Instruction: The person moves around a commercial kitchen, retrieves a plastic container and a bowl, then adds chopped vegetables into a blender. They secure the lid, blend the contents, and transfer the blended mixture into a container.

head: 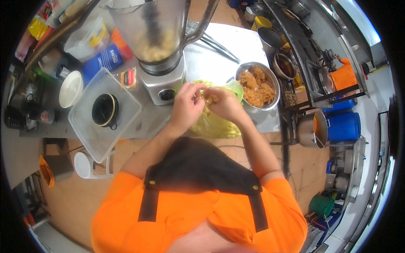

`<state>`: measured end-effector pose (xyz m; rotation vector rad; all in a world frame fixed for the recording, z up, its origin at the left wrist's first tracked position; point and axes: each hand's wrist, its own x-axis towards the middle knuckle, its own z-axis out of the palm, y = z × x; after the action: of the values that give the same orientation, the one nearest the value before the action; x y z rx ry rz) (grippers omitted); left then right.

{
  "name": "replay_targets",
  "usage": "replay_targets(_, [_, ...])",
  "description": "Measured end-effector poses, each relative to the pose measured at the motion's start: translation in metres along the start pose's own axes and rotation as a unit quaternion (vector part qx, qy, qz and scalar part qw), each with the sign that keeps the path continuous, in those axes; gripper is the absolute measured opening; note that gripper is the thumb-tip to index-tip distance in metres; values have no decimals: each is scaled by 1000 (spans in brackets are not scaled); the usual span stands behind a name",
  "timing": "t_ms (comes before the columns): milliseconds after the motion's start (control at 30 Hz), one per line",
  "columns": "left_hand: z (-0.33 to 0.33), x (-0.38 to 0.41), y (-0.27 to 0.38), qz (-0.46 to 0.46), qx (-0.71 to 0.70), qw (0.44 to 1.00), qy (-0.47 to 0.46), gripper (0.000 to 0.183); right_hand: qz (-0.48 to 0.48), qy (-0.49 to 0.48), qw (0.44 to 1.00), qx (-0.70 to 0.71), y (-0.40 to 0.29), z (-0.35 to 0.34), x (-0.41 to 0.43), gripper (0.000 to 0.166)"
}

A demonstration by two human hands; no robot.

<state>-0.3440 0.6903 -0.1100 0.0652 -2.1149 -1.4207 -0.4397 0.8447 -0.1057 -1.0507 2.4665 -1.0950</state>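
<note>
Over a yellow-green plastic bag [218, 126] at the table's front edge, my two hands meet. My right hand [223, 102] curls around small pale-yellow pieces [208, 102], perhaps peeled cloves. The fingertips of my left hand [188, 102] are pinched together beside them; whether they grip a piece is hidden. The bag looks full, its contents blurred through the film. Just beyond my left hand stands a blender base [163, 85] with a dial, carrying a clear jar [126, 28]. Similar pale-yellow chunks [158, 47] lie in the bottom of the jar.
Right of the bag, a metal bowl [277, 91] holds shredded orange-brown food [258, 85]. Tongs [218, 47] lie behind. A clear plastic container [85, 117] with a black lid [105, 110] overhangs the left front edge. A white bowl [71, 89] stands left; a stockpot [305, 129] stands right.
</note>
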Motion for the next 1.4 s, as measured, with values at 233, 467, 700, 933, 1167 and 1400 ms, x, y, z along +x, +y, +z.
replay_targets(233, [-1,-7,-15,5,24,1000,-7,36,-30,23,976,214,-14,-18,-1,25])
replay_targets(467, [-1,-10,-13,9,3,1000,-14,36,-9,-21,966,256,-45,-38,17,23])
replay_targets(700, [-6,-18,-21,-10,37,999,-19,36,52,1,944,327,-23,-11,26,21])
replay_targets(933, [-12,-19,-19,-1,13,1000,-16,36,81,-34,832,548,-48,-22,38,34])
replay_targets(1167, [-13,-34,-27,3,61,998,-14,37,38,-42,753,656,-60,-63,44,37])
replay_targets(1400, [-11,-40,-24,-26,41,998,-45,39,-191,-90,757,618,-171,-165,89,41])
